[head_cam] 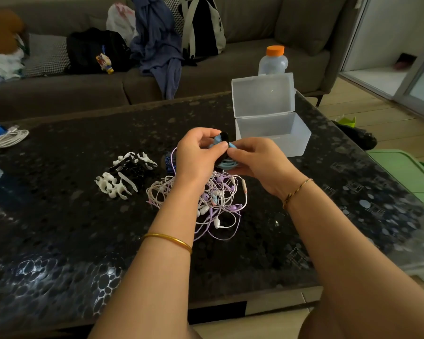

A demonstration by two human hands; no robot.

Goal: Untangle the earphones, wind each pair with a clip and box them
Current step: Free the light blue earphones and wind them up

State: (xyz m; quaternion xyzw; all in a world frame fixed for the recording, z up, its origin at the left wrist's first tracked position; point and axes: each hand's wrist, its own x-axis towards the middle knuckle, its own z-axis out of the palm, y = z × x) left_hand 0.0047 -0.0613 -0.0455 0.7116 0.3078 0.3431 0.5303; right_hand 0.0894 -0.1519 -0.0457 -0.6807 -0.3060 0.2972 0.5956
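The low table's dark pebble-patterned top (pixel 59 241) is smooth and glossy and throws back pale glare, while the open hinged rectangular box (pixel 291 140) on it is frosted, translucent plastic with a matt look. The tangled white and lilac earphone cords (pixel 220 199) and the pale blue earphone cord (pixel 227 163) have a smooth, rubbery-looking coating, and the small white and black winder clips (pixel 123 177) look like moulded plastic, the black ones shinier. The grey sofa (pixel 255 52) is matt woven cloth, the orange-capped bottle (pixel 272 62) clear plastic, and the plain gold bangle (pixel 171 239) polished metal.
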